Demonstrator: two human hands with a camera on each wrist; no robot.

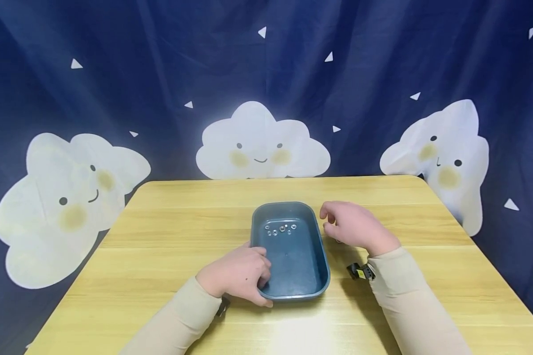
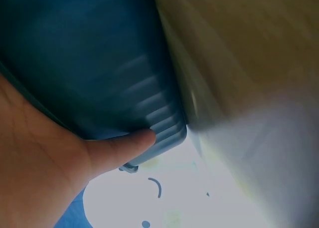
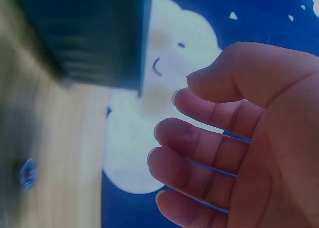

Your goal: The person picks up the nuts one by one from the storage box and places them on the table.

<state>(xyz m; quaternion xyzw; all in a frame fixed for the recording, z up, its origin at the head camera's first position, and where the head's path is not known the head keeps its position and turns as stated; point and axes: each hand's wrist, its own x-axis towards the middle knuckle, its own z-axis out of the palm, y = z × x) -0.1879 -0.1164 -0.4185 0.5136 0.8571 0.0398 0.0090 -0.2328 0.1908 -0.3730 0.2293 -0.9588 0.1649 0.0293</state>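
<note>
A dark blue-green plastic tray (image 1: 293, 266) lies lengthwise on the table. My left hand (image 1: 242, 273) grips its near left wall, fingers hooked over the rim inside and the thumb (image 2: 122, 147) pressed on the ribbed outside. Toward the far end of the tray floor sit several small shiny metal nuts (image 1: 282, 229). Just off the tray's right side hovers my right hand (image 1: 353, 224), holding nothing; its fingers are loosely bent and apart. Another small metal nut (image 3: 28, 174) rests on the table below that hand, mostly covered by it in the head view.
The light wood-grain table (image 1: 169, 236) ends at a far edge close to a dark blue curtain (image 1: 293, 59) printed with white clouds. A black wrist strap (image 1: 361, 271) is on the right forearm, and part of another shows under the left sleeve.
</note>
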